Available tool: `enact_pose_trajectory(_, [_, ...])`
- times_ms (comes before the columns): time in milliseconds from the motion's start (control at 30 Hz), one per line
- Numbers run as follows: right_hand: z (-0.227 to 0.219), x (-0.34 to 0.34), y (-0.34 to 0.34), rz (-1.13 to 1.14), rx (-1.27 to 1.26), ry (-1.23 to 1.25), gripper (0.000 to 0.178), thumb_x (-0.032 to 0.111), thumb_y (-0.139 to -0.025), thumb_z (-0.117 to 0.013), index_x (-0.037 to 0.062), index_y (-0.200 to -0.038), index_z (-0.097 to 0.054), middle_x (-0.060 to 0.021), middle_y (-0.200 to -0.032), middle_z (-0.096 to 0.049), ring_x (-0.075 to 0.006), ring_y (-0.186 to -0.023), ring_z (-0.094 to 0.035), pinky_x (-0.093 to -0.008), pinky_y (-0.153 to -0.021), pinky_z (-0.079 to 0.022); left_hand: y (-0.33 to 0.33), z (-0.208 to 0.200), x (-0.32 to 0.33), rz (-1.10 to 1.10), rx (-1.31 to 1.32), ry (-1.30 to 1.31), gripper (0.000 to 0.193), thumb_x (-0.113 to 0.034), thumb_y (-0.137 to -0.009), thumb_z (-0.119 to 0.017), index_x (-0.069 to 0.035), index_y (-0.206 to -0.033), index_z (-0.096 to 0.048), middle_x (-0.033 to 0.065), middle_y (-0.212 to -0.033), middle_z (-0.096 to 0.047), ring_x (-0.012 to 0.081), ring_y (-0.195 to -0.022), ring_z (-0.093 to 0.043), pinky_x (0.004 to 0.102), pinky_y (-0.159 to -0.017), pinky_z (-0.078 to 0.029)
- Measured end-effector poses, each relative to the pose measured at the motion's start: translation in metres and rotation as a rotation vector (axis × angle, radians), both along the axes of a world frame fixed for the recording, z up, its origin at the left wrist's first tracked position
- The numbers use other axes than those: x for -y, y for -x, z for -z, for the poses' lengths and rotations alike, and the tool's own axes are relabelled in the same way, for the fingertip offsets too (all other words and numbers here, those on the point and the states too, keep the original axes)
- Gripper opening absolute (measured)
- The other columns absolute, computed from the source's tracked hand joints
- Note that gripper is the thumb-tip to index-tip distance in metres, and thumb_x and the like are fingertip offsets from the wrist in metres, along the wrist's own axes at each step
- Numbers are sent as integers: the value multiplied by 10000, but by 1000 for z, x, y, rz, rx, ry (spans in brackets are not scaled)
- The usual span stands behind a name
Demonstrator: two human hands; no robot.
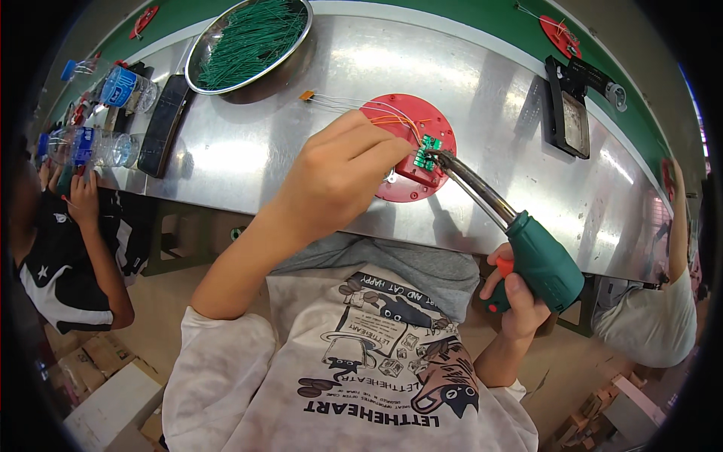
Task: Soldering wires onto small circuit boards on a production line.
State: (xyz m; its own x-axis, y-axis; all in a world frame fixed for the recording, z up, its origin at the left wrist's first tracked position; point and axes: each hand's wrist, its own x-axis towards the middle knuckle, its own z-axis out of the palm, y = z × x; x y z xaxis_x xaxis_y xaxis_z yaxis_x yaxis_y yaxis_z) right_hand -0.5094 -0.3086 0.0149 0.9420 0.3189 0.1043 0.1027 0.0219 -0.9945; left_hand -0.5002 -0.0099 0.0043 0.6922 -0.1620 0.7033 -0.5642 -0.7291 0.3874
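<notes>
A round red plastic disc [437,108] lies on the metal table, bearing a small green circuit board [434,142]. White and orange wires [403,117] run over the disc toward the board, some ending at an orange tab [306,96] beyond its left side. My left hand [331,169] is closed in a pinch at the board's left edge, apparently on a wire mostly hidden by the fingertips. My right hand [521,301] grips a green soldering gun [546,260] by its handle, a finger at the red trigger. Its long metal tip reaches the board beside my left fingertips.
A steel bowl [301,41] of green wires stands at the far left. Nearer left are a black phone [164,124] and plastic bottles [128,89]. A black stand with a metal tray [570,124] sits right. Co-workers [75,248] sit at both sides. More red discs [559,36] lie on the green strip.
</notes>
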Motion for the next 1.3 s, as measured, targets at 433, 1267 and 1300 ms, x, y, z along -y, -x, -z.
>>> enact_pose_trajectory(433, [0, -2, 1, -19, -23, -14, 475, 133, -888, -629, -111, -1280, -517, -237, -965, -637, -215, -554, -592, -285, -429, -493, -5, 10, 3, 19, -28, -33, 270, 21, -700, -658, 17, -968, -691, 91, -855, -658, 270, -783, -613, 355, -694, -539])
enact_pose_trajectory(1267, [0, 15, -11, 80, 67, -155, 531, 174, -921, -547, -164, -1307, -408, -268, -893, -596, -219, -441, -578, -292, -385, -472, -7, 13, 4, 5, 4, -56, 281, 31, -673, -651, -4, -950, -687, 80, -872, -674, 260, -803, -616, 359, -713, -550])
enact_pose_trajectory(1300, [0, 17, -13, 75, 106, -161, 537, 176, -923, -537, -165, -1313, -397, -272, -898, -595, -214, -437, -574, -290, -380, -471, -6, 13, 4, -10, 9, -70, 273, 26, -672, -654, -8, -941, -690, 73, -860, -674, 254, -793, -614, 357, -703, -548])
